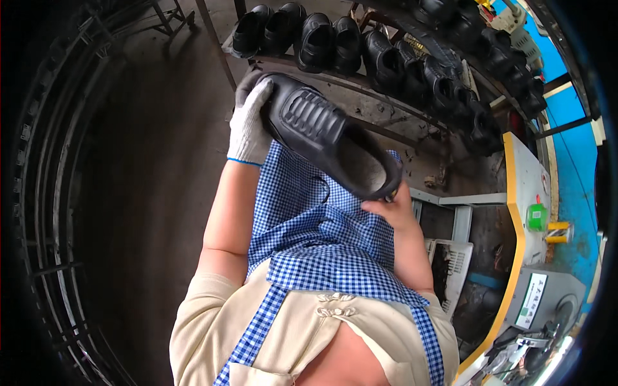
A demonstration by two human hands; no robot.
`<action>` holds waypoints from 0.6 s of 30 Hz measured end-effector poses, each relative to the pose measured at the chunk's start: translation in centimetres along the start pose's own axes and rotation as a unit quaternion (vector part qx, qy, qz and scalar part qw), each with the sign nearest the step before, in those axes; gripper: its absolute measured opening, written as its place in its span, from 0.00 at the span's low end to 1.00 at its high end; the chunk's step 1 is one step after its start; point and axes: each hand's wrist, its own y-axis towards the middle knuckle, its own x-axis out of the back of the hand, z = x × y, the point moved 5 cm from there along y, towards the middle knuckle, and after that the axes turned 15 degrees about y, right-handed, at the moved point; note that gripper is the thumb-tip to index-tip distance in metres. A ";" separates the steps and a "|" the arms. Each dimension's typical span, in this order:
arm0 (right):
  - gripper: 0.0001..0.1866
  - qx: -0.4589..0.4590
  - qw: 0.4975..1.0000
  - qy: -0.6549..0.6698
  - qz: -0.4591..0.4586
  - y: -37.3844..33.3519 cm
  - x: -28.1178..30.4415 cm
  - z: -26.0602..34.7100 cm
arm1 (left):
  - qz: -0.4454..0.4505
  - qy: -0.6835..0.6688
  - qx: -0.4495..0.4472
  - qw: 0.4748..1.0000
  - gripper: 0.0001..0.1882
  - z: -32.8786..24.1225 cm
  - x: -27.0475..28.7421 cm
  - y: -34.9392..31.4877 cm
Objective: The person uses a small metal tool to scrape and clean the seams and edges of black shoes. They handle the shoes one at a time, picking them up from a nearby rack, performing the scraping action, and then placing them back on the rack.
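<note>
A black lace-up style shoe is held up in front of me, toe to the upper left and heel to the lower right. My left hand, in a white knitted glove with dark fingertips, grips it around the toe. At the heel end my bare right hand closes on the back of the shoe, its fingers partly hidden behind it. A small yellowish thing shows by the right fingers, too small to make out. The shoe's opening faces up and shows a pale insole. Below it hangs my blue checked apron.
Racks with several black shoes stand ahead and to the right. At right is a yellow-edged workbench with a grey machine, a green container and a yellow roll. A white crate sits beside me. Metal rails curve along the left.
</note>
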 end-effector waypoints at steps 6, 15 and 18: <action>0.31 -0.110 0.970 0.214 -0.021 -0.1 3.1 -0.3 | 0.105 0.068 0.020 0.992 0.23 1.3 2.8 0.2; 0.40 0.026 0.972 0.209 -0.102 2.0 1.3 2.4 | 0.173 -0.081 0.027 0.981 0.28 0.6 1.3 -3.2; 0.49 0.083 0.982 0.162 0.038 6.1 -1.4 6.5 | 0.185 -0.127 0.150 0.963 0.27 6.0 3.0 -3.6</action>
